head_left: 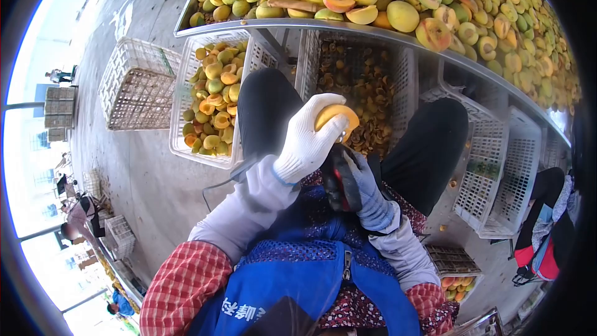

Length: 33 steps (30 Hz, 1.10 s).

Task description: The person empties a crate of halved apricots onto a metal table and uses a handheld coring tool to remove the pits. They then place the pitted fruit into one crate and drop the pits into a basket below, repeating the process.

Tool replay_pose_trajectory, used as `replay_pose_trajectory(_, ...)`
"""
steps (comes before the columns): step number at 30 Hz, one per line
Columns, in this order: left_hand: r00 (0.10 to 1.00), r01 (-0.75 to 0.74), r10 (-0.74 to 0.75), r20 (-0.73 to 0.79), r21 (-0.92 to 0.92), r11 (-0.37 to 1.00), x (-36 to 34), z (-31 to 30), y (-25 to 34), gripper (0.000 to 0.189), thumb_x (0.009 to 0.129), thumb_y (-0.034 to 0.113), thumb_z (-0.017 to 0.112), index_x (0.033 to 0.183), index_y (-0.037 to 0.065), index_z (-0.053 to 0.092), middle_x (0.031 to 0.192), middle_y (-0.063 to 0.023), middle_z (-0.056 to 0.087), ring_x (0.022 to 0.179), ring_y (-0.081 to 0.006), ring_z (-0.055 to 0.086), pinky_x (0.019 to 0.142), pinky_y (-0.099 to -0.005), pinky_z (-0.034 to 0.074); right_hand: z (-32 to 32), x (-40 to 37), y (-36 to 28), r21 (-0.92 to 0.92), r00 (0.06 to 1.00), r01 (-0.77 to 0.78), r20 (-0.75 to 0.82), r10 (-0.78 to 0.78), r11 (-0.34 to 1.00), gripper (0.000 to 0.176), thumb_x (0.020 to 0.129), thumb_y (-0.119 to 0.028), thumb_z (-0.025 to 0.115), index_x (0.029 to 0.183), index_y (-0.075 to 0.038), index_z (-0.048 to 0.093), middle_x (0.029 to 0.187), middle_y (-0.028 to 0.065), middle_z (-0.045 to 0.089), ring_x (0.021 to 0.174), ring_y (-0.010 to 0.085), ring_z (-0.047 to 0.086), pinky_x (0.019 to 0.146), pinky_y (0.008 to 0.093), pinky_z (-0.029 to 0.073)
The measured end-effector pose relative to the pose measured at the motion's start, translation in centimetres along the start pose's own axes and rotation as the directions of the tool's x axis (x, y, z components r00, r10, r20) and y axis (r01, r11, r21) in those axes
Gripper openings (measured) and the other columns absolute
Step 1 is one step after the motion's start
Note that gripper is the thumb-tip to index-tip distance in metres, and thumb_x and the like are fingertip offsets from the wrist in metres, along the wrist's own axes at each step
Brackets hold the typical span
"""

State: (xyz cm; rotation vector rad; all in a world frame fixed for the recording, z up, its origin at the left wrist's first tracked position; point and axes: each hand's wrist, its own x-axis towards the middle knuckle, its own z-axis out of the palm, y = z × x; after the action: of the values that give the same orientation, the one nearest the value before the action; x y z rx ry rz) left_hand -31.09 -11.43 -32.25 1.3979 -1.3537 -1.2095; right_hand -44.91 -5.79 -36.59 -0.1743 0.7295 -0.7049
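My left hand (309, 140), in a white knit glove, is closed around a halved yellow peach (339, 118), its thumb on the near side. My right hand (368, 188), in a grey-blue glove with dark parts, grips a black-and-red hand tool (339, 180). The upper end of this tool meets the underside of the peach; its tip is mostly hidden by my left thumb. Both hands are over my lap, between my knees. Below and beyond them, a crate (403, 90) holds many brown-orange scraps.
A metal-edged table (273, 23) heaped with cut peaches (403, 16) spans the top. Left of my knee, a white crate (176, 130) holds peach halves, beside another crate (140, 87). More crates (482, 174) stand at right, near a seated person (547, 230). Other people are far left.
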Motion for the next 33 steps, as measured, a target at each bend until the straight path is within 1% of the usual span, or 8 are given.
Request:
replay_pose_trajectory(4,0.993,0.059,-0.036,0.114,-0.204,0.977,0.3,0.0,-0.4,0.035,0.093,0.022,0.060,0.122,0.002,0.058,0.105,-0.0065,0.064,0.087,-0.0087,0.060,0.077,-0.0248,0.051,3.2,-1.9,-2.3,0.037,0.983,-0.150,0.116,0.145,0.988,0.038,0.101,-0.051,0.043,0.092,-0.014,0.049,0.057,-0.0056,0.037,0.039,0.0062,0.032,0.034,0.0227,0.025)
replay_pose_trajectory(10,0.991,0.135,-0.117,0.070,-0.385,0.913,-0.1,0.5,-1.4,0.044,0.096,0.038,0.057,0.121,0.002,0.059,0.102,-0.0065,0.066,0.086,-0.0108,0.062,0.076,-0.0248,0.051,3.3,-1.6,-2.1,0.031,0.988,-0.138,0.077,0.136,0.990,0.040,0.101,-0.051,0.044,0.089,-0.013,0.049,0.057,-0.0041,0.039,0.038,0.0069,0.034,0.033,0.0229,0.027)
replay_pose_trajectory(13,0.953,0.294,-0.255,0.166,-0.725,0.624,-0.2,0.2,-2.1,0.048,0.099,0.046,0.050,0.116,0.002,0.058,0.099,-0.0080,0.067,0.085,-0.0173,0.067,0.068,-0.0279,0.054,1.6,-1.4,-2.1,0.246,0.871,-0.231,0.483,0.088,0.941,0.046,0.099,-0.054,0.044,0.091,-0.010,0.053,0.059,0.0003,0.043,0.038,0.0111,0.040,0.031,0.0260,0.034)
replay_pose_trajectory(19,0.936,0.215,-0.346,-0.063,-0.677,0.704,-0.4,-3.8,-2.7,0.036,0.100,0.038,0.052,0.111,0.005,0.059,0.099,-0.0061,0.065,0.081,-0.0136,0.065,0.053,-0.0243,0.051,-5.2,4.3,-1.3,0.561,0.910,-0.274,0.413,0.022,0.781,0.045,0.100,-0.050,0.045,0.108,-0.007,0.057,0.066,0.0003,0.046,0.055,0.0118,0.047,0.042,0.0278,0.040)
replay_pose_trajectory(25,0.847,-0.136,-0.190,-0.496,-0.548,0.825,-0.3,-14.2,-4.5,0.033,0.102,0.025,0.047,0.123,0.001,0.055,0.109,-0.0093,0.062,0.100,-0.0149,0.061,0.084,-0.0276,0.052,-3.2,4.6,-2.1,0.299,0.997,-0.070,0.059,0.054,0.952,0.036,0.100,-0.039,0.051,0.115,-0.007,0.057,0.084,0.0053,0.061,0.069,0.0185,0.060,0.058,0.0347,0.050)
replay_pose_trajectory(27,0.738,0.031,-0.066,-0.672,-0.064,0.997,-0.4,-19.9,-10.6,0.043,0.096,0.030,0.057,0.124,-0.002,0.054,0.111,-0.0155,0.063,0.103,-0.0233,0.062,0.089,-0.0342,0.051,-3.7,5.4,-2.5,0.170,1.000,-0.004,0.002,0.004,0.985,0.035,0.099,-0.032,0.054,0.122,-0.006,0.055,0.093,0.0078,0.063,0.079,0.0211,0.064,0.067,0.0383,0.055)
replay_pose_trajectory(29,0.717,0.523,0.026,-0.696,0.563,0.640,-2.9,-23.3,-15.7,0.061,0.086,0.038,0.068,0.126,-0.005,0.052,0.113,-0.0245,0.062,0.106,-0.0347,0.061,0.092,-0.0422,0.049,-2.2,6.3,-2.8,0.023,0.995,0.088,-0.050,-0.087,0.996,0.036,0.099,-0.029,0.056,0.126,-0.005,0.054,0.095,0.0086,0.064,0.083,0.0221,0.065,0.071,0.0396,0.057)
replay_pose_trajectory(33,0.875,0.485,-0.313,-0.370,0.674,0.558,-7.0,-20.0,-20.0,0.061,0.081,0.033,0.070,0.130,0.003,0.050,0.110,-0.0266,0.062,0.099,-0.0420,0.061,0.088,-0.0464,0.050,6.9,9.5,-6.4,-0.304,0.968,0.235,-0.009,-0.249,0.923,0.034,0.098,-0.023,0.057,0.127,-0.005,0.053,0.095,0.0083,0.062,0.085,0.0202,0.064,0.075,0.0389,0.058)
